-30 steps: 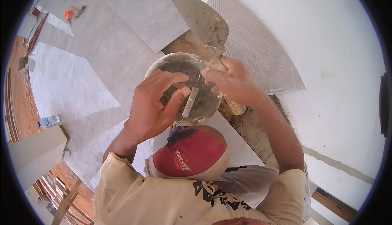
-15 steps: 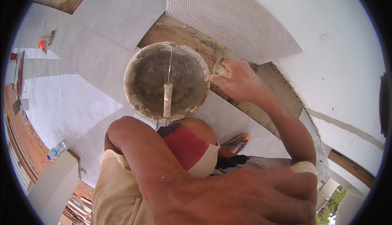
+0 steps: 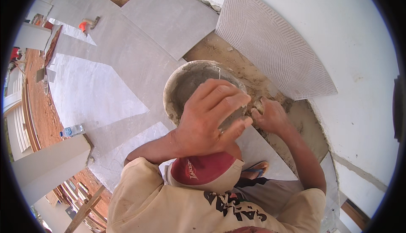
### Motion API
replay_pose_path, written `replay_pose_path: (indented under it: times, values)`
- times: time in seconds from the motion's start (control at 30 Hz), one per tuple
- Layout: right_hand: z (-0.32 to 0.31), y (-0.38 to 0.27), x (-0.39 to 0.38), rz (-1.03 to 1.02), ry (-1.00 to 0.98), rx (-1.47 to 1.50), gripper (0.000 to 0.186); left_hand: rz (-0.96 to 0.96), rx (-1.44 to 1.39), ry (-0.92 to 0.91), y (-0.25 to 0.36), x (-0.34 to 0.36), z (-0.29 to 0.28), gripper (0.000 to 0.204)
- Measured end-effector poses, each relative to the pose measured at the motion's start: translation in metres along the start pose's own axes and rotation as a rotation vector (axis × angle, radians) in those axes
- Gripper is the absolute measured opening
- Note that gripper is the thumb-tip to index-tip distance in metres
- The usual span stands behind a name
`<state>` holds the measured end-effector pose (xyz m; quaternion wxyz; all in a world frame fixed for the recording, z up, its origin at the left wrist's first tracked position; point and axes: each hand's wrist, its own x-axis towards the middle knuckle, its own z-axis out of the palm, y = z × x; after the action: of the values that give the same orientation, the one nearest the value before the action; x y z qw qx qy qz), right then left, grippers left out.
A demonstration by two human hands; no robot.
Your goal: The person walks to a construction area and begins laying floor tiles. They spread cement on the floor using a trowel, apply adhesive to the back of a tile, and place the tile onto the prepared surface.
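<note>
My left hand point(image 3: 211, 110) hovers over the round mortar bucket point(image 3: 168, 91), its fingers apart and nothing visible in them. It covers much of the grey wet mortar point(image 3: 190, 83) inside. Most of the tool that lies across the bucket is hidden behind this hand; a thin metal edge point(image 3: 219, 70) shows near the far rim. To the right of the bucket, my right hand point(image 3: 274, 117) is closed around a pale, mortar-crusted tool handle point(image 3: 258, 106). That tool's working end cannot be made out. Below the hand lies a rough strip of sand and mortar point(image 3: 302, 121).
A tile with a ridged back point(image 3: 270, 43) leans against the white wall point(image 3: 355, 55). Another large grey tile point(image 3: 169, 17) lies at the far side. An orange-and-dark hand tool point(image 3: 88, 24) rests on the tiled floor, and a plastic bottle point(image 3: 73, 130) stands out at the left.
My left hand has gone from close below the view to above the bucket, its fingers spread. The view has shifted, so the bucket appears further right and lower. My right hand keeps its grip.
</note>
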<state>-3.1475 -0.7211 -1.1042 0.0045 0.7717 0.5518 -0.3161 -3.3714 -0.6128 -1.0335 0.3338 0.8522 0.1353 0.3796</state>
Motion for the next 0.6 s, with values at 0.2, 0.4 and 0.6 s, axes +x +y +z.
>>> replay_pose_path:
  times: [0.2, 0.4, 0.6]
  values:
    - [0.004, 0.010, 0.003, -0.063, 0.126, -0.035, 0.051, -0.406, 0.377, 0.244, -0.061, -0.052, -0.019, 0.041]
    - [0.007, 0.026, 0.005, -0.255, 0.218, -0.086, 0.040, -0.785, 0.449, 0.444, -0.097, -0.090, -0.050, 0.035]
    - [0.005, 0.020, 0.005, -0.394, 0.130, -0.229, 0.035, -1.262, 0.041, 0.490, -0.171, -0.159, -0.039, 0.047]
